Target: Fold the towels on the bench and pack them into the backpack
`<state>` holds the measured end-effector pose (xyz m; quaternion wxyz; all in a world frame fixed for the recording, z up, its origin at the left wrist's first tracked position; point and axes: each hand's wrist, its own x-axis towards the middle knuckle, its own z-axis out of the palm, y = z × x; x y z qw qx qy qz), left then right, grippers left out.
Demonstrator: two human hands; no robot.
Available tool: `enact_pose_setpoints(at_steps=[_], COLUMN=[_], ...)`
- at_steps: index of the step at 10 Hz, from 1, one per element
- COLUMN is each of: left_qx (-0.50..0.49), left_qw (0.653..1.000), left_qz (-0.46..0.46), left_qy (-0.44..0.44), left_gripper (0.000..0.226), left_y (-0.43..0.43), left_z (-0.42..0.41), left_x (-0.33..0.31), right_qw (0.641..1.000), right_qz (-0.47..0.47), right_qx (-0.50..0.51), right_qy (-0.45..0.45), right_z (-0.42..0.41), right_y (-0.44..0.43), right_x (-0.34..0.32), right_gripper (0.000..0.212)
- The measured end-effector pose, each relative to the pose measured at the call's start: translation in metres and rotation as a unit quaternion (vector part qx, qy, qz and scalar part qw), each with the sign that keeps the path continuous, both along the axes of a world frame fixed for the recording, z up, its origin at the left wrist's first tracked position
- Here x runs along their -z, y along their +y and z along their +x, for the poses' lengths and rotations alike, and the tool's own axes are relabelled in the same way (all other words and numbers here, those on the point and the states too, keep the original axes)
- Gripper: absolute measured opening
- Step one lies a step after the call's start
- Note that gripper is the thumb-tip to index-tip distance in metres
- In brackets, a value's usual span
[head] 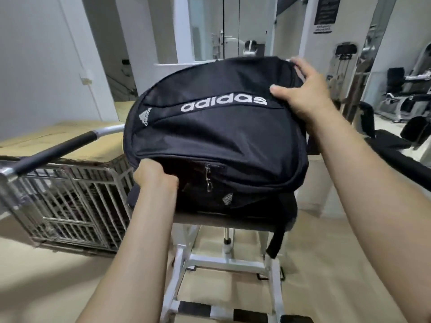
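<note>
**Both my hands hold a black backpack on a gym bench**

All places below are given relative to the backpack.

Nearest me, my two bare forearms reach up from the bottom of the view. Below the backpack, between my arms, stands the white metal frame of the bench [229,262] on a pale floor [326,264].

My left hand [155,176] is at the backpack's near left edge. Its fingers are curled tight round the black fabric there, their tips hidden under a fold.

The backpack [217,136] is black, with "adidas" in white letters across its front. It sits on the near end of the bench pad, its front panel facing up towards me. A metal zip pull [208,179] hangs on its near side, just right of my left hand. A black strap [278,231] dangles off its near right corner, past the edge of the pad.

My right hand [303,94] grips the backpack's far right edge. The thumb presses on the front panel beside the lettering, and the fingers [297,64] wrap over the rim.

Left of the backpack stands a wire cage [70,206] with a padded handle, and a cardboard box [58,141] lies behind it. Beyond the backpack is a glass door [224,31]. To the far right stand gym machines [401,89].
</note>
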<state>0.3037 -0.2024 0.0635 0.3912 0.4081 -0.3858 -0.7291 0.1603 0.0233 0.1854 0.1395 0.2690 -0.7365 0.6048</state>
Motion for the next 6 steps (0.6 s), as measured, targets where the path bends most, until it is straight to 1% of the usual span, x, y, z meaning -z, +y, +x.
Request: enact_pose_setpoints(at_steps=[1, 2, 3, 4, 5, 6], left_qx=[0.004, 0.01, 0.013, -0.01, -0.088, -0.113], left_qw=[0.999, 0.991, 0.987, 0.983, 0.947, 0.91], left_qz=[-0.013, -0.082, -0.105, -0.088, -0.235, -0.396], left_qy=[-0.047, -0.103, -0.12, -0.159, -0.201, -0.048], left_gripper=[0.034, 0.026, 0.036, 0.072, 0.064, 0.056], left_y=[0.002, -0.005, -0.012, -0.02, -0.012, -0.001], left_z=[0.007, 0.011, 0.015, 0.021, 0.039, 0.056], left_x=[0.016, 0.03, 0.027, 0.027, 0.012, -0.003], right_qw=[0.959, 0.931, 0.936, 0.955, 0.973, 0.99], right_qz=[0.272, 0.352, 0.325, 0.27, 0.221, 0.136], right_qx=[0.064, 0.066, -0.006, -0.008, 0.001, -0.014], right_qy=[-0.047, -0.073, -0.132, -0.124, -0.068, -0.021], right_z=[-0.038, -0.039, -0.035, -0.032, -0.015, 0.003], right_y=[-0.023, -0.025, -0.013, -0.003, 0.008, 0.02], right_x=[0.048, 0.072, 0.074, 0.079, 0.074, 0.065], right_gripper=[0.055, 0.051, 0.063, 0.074, 0.066, 0.052])
